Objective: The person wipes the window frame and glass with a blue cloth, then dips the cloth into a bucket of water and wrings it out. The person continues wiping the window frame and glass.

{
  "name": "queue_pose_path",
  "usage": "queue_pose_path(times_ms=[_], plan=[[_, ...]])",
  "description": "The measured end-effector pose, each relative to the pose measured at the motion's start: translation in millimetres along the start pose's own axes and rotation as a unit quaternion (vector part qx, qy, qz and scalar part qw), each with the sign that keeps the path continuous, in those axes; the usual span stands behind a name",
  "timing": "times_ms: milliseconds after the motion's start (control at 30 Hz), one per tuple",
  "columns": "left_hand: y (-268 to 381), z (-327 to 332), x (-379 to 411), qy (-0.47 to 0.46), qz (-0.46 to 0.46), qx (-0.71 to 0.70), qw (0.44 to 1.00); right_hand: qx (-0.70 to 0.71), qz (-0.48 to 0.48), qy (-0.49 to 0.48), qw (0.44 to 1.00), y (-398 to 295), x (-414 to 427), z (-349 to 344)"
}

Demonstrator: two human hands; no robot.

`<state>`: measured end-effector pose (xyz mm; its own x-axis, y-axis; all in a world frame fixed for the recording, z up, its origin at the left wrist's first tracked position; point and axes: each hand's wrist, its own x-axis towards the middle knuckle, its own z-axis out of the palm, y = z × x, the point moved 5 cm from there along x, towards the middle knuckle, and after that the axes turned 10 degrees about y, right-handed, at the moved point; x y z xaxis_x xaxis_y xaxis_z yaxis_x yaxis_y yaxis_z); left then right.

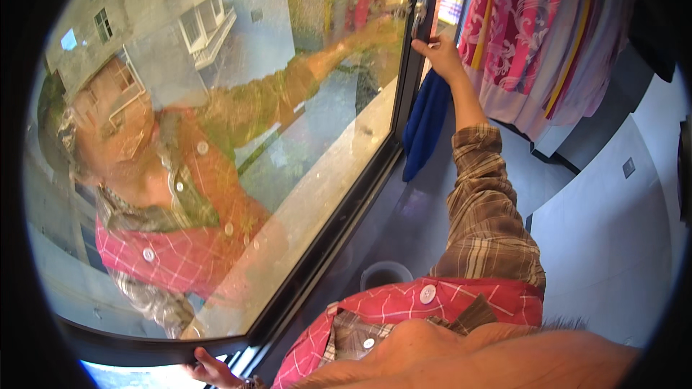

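Note:
A glass window sash (303,135) in a dark frame (346,194) fills the left side. My right hand (440,56) grips the frame's upright edge, its thumb just below the metal window handle (419,9). A dark blue cloth (425,124) hangs beneath this hand; what holds its upper end is hidden. At the lower left, my left hand (213,371) holds the other edge of the frame, thumb against it and fingers partly hidden. The pane reflects a person in a red checked garment.
A tub (386,274) of dark liquid stands on the grey floor (373,232), close to my body. Pink patterned curtains (519,32) hang at the upper right. On the right is a pale wall (605,227) with a small plate. Outside stand buildings (162,16).

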<state>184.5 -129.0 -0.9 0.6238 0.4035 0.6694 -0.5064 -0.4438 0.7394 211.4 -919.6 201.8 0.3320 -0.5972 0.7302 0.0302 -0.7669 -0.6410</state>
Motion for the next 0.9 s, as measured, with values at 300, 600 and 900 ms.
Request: queue_pose_path(times_ms=[300,600,900], plan=[[109,-7,-9,0.279,0.269,0.392,0.834,0.001,0.013,-0.032,0.999,-24,-31,12],[104,-13,-7,0.294,0.326,0.409,0.8,-0.045,-0.057,-0.059,0.996,-58,-71,20],[86,-21,-12,0.29,0.302,0.412,0.81,0.05,-0.076,-0.06,0.994,-113,-133,34]])
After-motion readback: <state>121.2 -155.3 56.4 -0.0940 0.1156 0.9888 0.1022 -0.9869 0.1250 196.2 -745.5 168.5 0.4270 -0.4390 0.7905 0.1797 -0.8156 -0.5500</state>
